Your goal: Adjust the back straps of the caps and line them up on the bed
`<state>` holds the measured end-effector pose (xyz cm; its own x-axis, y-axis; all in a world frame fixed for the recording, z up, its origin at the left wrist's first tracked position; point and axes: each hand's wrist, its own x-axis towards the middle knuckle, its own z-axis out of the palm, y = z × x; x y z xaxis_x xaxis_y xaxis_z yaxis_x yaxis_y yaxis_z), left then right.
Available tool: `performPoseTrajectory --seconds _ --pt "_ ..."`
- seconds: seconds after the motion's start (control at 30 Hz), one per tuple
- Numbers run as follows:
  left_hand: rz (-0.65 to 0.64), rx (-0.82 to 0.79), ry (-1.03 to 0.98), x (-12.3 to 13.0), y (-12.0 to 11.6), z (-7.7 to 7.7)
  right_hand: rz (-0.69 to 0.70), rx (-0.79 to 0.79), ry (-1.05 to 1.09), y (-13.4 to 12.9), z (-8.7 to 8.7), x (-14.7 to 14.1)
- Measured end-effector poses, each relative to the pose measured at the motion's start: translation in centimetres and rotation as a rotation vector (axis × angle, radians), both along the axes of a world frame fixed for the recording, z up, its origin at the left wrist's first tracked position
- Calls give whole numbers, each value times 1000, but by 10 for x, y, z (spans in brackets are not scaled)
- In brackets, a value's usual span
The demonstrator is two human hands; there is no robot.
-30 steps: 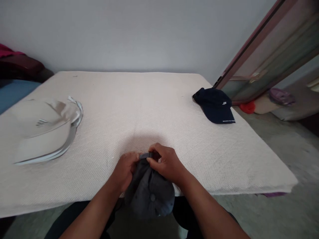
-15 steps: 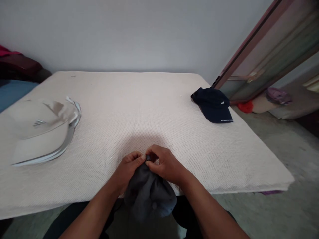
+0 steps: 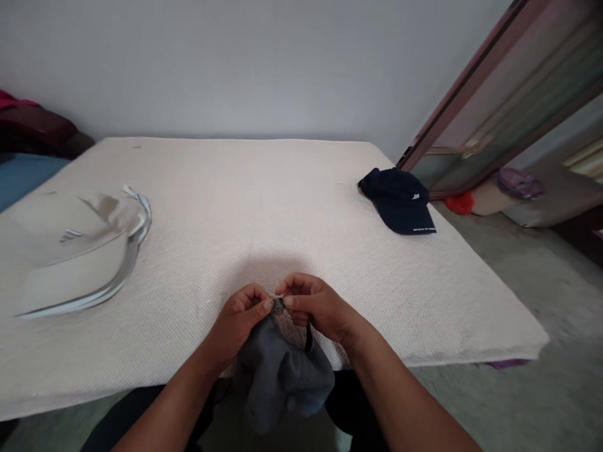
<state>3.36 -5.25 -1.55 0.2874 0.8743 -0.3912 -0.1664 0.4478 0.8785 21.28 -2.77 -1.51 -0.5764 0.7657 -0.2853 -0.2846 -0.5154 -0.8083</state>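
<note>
A dark grey baseball cap (image 3: 282, 376) hangs crown-down at the table's front edge, its top button facing me and its brim hidden. My left hand (image 3: 245, 317) pinches one side of the cap's back strap near a small metal buckle (image 3: 279, 306). On the other side, my right hand (image 3: 313, 306) is closed, thumb and fingers pinching the strap at the buckle. An opening shows between the strap and the crown, under the right hand.
Stacked pale caps (image 3: 85, 251) lie at the left of the cloth-covered table (image 3: 226, 201). A navy cap (image 3: 399, 199) sits at the right. Behind stands a grey wall (image 3: 235, 69); a door frame (image 3: 452, 94) rises at the right rear.
My right hand has shifted slightly right, and the buckle and the gap beneath the strap show more clearly. The grey cap hangs a little lower and more open.
</note>
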Motion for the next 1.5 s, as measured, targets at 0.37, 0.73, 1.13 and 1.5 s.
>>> performPoseTrajectory --seconds 0.37,0.73,1.13,1.5 --pt "49 -13 32 0 3 3 75 222 -176 4 3 0" --pt "12 -7 61 3 7 4 -13 501 -516 9 0 -1" --pt "-245 -336 -447 3 -8 -3 -158 2 -48 19 6 3" --pt "217 -248 -409 -14 25 10 -235 -139 135 17 3 10"
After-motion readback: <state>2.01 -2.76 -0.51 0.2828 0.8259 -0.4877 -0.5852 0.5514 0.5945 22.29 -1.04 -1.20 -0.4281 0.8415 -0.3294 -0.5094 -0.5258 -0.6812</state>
